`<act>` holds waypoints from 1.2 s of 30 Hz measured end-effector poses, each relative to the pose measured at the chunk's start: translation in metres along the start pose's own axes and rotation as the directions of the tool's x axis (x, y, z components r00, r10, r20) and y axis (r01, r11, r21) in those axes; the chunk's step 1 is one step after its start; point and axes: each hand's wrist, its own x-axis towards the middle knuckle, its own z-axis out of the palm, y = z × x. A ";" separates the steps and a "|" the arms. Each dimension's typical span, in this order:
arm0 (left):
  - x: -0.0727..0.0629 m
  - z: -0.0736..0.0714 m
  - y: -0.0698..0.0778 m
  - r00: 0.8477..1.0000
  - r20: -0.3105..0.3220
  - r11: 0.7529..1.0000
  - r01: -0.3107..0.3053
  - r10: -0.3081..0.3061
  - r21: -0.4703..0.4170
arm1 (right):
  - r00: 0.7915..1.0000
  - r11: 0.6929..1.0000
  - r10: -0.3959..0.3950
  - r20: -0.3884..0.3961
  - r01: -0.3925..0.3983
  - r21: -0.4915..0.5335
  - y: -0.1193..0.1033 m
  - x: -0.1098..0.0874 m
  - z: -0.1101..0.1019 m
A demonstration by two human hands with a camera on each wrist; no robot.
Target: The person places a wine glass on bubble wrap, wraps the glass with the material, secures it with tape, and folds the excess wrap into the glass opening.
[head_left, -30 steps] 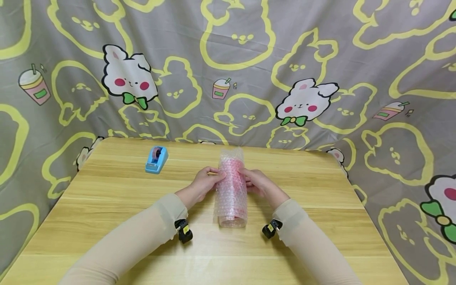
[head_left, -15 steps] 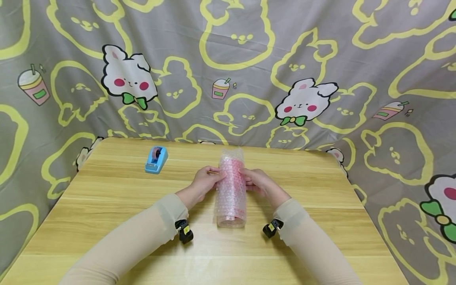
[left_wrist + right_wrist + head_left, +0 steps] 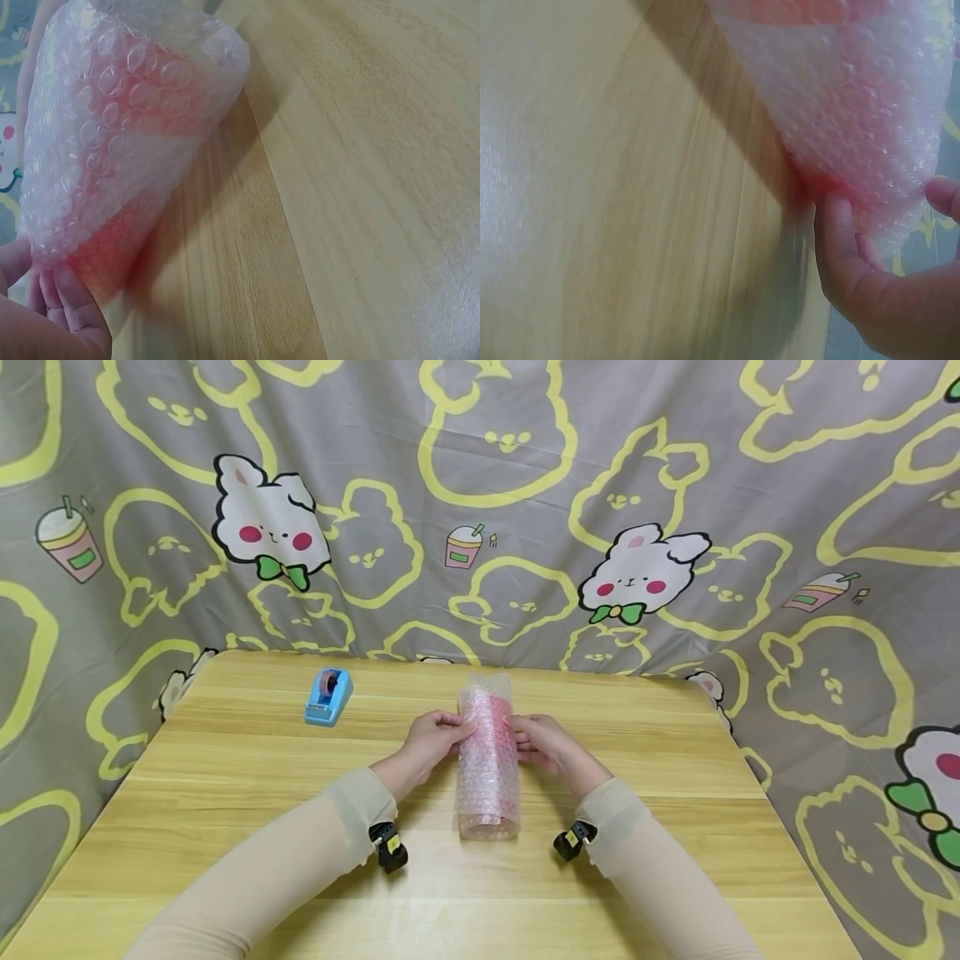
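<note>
A pink-and-white item rolled up in clear bubble wrap lies lengthwise on the table, pointing away from me. Its near end shows a round, layered opening; what is inside is blurred by the wrap. My left hand holds its left side, thumb on top and fingers low against the side. On the opposite side my right hand grips it the same way. In the left wrist view, fingertips press the lower edge of the wrap. Fingers touch the wrap's underside in the right wrist view.
A blue tape dispenser with a roll of tape stands at the back left of the wooden table. Behind the table's far edge hangs a grey curtain with cartoon prints. Each wrist carries a small black camera.
The bubble-wrapped roll has turned slightly between my hands and shifted a little, its pink patch and near-end edge now further right. Both hands stay almost in place.
</note>
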 end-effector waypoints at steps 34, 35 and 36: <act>0.002 0.005 0.000 0.999 0.037 0.994 0.041 -0.038 -0.097 | 1.000 0.999 0.025 0.001 -0.025 0.036 0.002 0.003 0.002; 0.002 0.006 0.000 0.999 0.032 0.994 0.046 -0.044 -0.098 | 1.000 0.999 0.025 0.002 -0.025 0.038 0.002 0.003 0.002; 0.002 0.006 -0.001 0.998 0.029 0.994 0.050 -0.047 -0.100 | 1.000 0.999 0.024 0.003 -0.024 0.040 0.002 0.003 0.002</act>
